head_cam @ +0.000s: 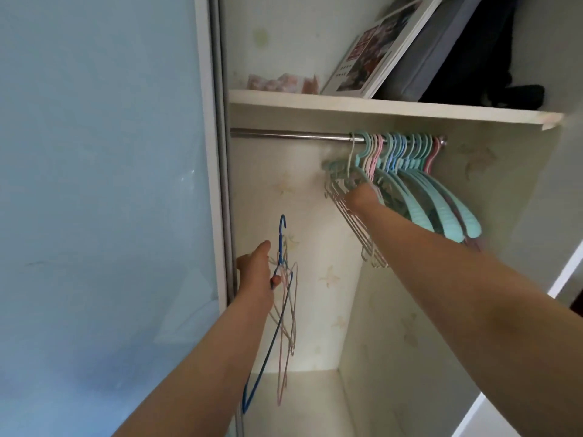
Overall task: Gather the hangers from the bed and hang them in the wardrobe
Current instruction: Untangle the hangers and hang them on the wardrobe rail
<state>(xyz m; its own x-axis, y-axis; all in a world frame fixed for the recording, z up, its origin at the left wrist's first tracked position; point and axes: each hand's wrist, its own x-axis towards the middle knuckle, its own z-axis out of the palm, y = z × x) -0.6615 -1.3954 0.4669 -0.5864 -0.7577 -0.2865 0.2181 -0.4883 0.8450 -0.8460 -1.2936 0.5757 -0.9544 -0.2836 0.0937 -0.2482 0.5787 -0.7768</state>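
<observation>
Inside the open wardrobe a metal rail point(290, 135) runs under a shelf. Several teal, pink and blue plastic hangers point(419, 190) hang bunched at the rail's right end. My right hand point(362, 195) reaches up into that bunch and grips a set of white wire hangers point(356, 228) whose hook sits on the rail; my fingers are partly hidden among them. Lower left, my left hand point(257, 272) holds a bundle of thin wire hangers point(284, 310), one blue and the others pink or pale, dangling below my fingers.
A blue sliding door point(101, 200) covers the left side, its frame close to my left hand. The white shelf point(378, 107) above the rail carries a leaning photo board point(378, 48), a grey box and dark cloth. The rail's left half is bare.
</observation>
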